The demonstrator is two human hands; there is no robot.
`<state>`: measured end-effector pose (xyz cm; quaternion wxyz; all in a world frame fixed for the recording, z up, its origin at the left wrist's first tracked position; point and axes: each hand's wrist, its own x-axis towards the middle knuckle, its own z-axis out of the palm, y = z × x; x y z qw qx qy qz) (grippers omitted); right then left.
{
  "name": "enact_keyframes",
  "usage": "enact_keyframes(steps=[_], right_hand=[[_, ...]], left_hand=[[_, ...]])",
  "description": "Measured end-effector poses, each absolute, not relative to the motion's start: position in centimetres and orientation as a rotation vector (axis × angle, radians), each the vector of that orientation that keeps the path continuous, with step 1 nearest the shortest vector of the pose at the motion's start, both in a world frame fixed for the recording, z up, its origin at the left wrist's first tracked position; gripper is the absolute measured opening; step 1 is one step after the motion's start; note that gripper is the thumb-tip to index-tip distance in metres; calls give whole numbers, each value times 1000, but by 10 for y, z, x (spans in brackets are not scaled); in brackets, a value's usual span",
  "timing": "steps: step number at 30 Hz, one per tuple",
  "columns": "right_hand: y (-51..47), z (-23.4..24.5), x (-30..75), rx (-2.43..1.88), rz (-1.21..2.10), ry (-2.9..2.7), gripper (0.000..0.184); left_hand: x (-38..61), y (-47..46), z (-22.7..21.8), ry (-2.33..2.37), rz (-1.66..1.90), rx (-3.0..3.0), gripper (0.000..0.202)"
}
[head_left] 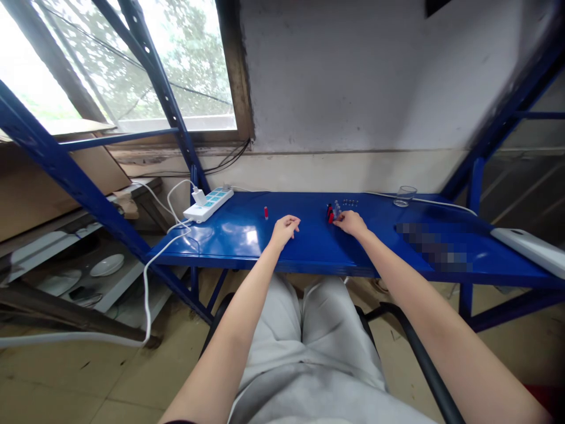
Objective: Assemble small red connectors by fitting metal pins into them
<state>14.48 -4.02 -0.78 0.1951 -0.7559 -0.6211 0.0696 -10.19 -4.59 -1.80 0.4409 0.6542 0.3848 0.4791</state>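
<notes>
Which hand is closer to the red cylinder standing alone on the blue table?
Left. The left hand is just right of the red cylinder, not touching it; the right hand is farther right, at the cluster of red, black and clear pieces.

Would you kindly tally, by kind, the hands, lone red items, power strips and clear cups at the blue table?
Left hand and right hand: 2
Lone red item: 1
Power strip: 1
Clear cup: 1
Total: 5
The small cluster by the right hand is too crowded to count.
</notes>
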Motion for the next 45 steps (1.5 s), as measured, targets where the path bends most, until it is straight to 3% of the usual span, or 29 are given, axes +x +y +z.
enact_keyframes(steps=[10,15,19,24,28,37,45], right_hand=[[-52,16,156,-2143,598,-1676,36],[-76,30,152,-2083,177,-1551,19],[-87,36,120,-1739,-114,-1465,23],[-78,29,65,-1322,-196,-1547,29],[-72,9,34,-1174,-176,-1623,30],[-74,-14,32,-1191,9,-1611,27],[-73,-17,36,-1225,130,-1535,26]], left_hand=[[-101,-47,-17,1040,1311,1555,16],[-104,-49,-14,1129,1508,1500,11],[-107,-46,-15,1161,1664,1424,10],[-111,-42,-13,1187,1939,1090,38],[-115,-38,-9,1144,1937,765,57],[-116,-29,-6,910,1746,576,73],[-115,-18,-13,872,1718,454,72]])
